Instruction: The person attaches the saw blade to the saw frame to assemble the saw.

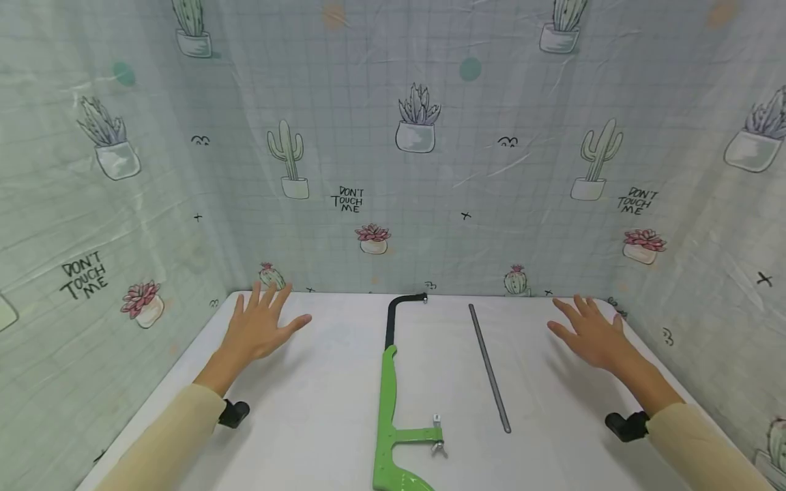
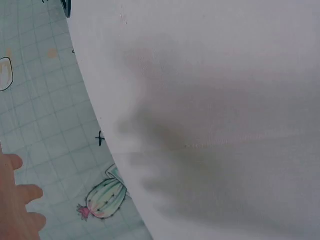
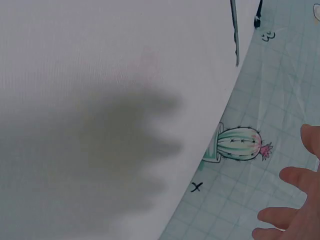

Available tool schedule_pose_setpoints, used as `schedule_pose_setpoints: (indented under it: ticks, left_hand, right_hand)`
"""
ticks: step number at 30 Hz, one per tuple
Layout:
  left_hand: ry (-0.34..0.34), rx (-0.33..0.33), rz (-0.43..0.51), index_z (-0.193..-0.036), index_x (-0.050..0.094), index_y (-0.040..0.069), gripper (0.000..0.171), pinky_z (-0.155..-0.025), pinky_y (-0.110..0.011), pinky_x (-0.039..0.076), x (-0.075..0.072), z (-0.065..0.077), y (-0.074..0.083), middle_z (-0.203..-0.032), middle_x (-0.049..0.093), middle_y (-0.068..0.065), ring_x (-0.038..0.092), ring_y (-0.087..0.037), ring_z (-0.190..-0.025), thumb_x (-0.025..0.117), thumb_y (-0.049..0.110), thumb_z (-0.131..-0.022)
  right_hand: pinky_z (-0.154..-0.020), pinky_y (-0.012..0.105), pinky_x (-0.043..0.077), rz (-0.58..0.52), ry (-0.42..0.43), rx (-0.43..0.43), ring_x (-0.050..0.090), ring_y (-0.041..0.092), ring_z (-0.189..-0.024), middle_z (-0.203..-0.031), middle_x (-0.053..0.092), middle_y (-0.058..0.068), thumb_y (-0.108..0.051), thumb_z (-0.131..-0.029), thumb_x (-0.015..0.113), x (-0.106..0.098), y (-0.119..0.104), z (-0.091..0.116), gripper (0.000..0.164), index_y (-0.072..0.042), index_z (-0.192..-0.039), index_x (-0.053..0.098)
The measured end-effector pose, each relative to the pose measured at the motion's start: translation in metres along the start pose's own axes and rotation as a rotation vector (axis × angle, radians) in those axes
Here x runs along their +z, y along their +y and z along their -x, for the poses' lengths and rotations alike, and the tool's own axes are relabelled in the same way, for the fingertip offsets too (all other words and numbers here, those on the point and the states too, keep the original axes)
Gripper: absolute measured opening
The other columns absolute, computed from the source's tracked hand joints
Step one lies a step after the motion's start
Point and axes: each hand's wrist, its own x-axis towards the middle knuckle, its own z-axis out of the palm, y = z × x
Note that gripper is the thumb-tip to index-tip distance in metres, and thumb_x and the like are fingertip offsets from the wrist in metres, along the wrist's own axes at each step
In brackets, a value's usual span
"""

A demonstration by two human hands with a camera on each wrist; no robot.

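A hacksaw frame (image 1: 385, 409) with a green handle and a black bent front bar lies on the white table, its lower end cut off by the picture's edge. A wing nut (image 1: 439, 447) sits at its green crosspiece. To its right, apart from it, lies a thin grey hacksaw blade (image 1: 489, 368). My left hand (image 1: 258, 326) hovers above the table left of the frame, fingers spread, holding nothing. Over on the right, my right hand (image 1: 591, 334) is held up the same way, nearest to the blade. Both touch nothing.
The white table (image 1: 319, 395) has hanging cloth (image 1: 344, 123) printed with cacti behind it and on both sides. Black wrist cameras (image 1: 233, 413) show at both sleeves. Hand shadows fall on the tabletop in both wrist views.
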Motion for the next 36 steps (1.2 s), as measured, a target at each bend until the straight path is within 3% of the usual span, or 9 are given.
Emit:
schedule_pose_setpoints:
  ticks: [10,16,26,32,36]
  left_hand:
    - [0.030,0.023,0.004,-0.163,0.031,0.015,0.098,-0.120,-0.074,0.005,-0.002,0.022,0.019,-0.169,0.024,-0.024,0.010,-0.052,-0.157,0.039,0.083,-0.093]
    - [0.034,0.056,0.019,-0.161,0.035,0.016,0.094,-0.122,-0.072,0.008,0.001,0.035,0.035,-0.168,0.028,-0.022,0.014,-0.050,-0.157,0.041,0.081,-0.094]
    - [0.090,0.145,0.041,-0.156,0.045,0.019,0.088,-0.121,-0.070,0.020,0.007,0.054,0.075,-0.160,0.046,-0.017,0.029,-0.044,-0.155,0.050,0.079,-0.092]
    - [0.083,0.196,0.126,-0.152,0.050,0.020,0.082,-0.112,-0.065,0.039,0.011,0.066,0.102,-0.153,0.053,-0.014,0.044,-0.039,-0.146,0.056,0.074,-0.091]
    - [0.060,0.218,0.174,-0.151,0.051,0.024,0.079,-0.102,-0.059,0.049,0.015,0.075,0.120,-0.150,0.055,-0.010,0.054,-0.033,-0.137,0.056,0.075,-0.091]
  right_hand:
    - [-0.104,0.088,0.015,-0.014,0.024,-0.061,0.025,0.060,-0.146,-0.159,0.031,0.038,-0.058,-0.104,0.047,0.018,-0.029,0.022,0.072,-0.005,-0.153,0.045]
    - [-0.103,0.078,0.035,-0.019,0.043,-0.090,0.041,0.056,-0.140,-0.154,0.041,0.035,-0.053,-0.103,0.054,0.025,-0.048,0.035,0.066,-0.005,-0.148,0.051]
    - [-0.090,0.061,0.054,-0.188,-0.061,-0.100,0.063,0.041,-0.122,-0.146,0.056,0.023,-0.042,-0.102,0.061,0.034,-0.081,0.041,0.057,-0.006,-0.146,0.052]
    - [-0.086,0.052,0.058,-0.337,-0.076,-0.093,0.070,0.036,-0.110,-0.135,0.064,0.024,-0.033,-0.100,0.065,0.038,-0.096,0.040,0.052,-0.002,-0.140,0.054]
    - [-0.076,0.043,0.060,-0.440,-0.106,-0.001,0.071,0.028,-0.096,-0.118,0.070,0.020,-0.027,-0.098,0.069,0.043,-0.105,0.038,0.048,-0.001,-0.136,0.055]
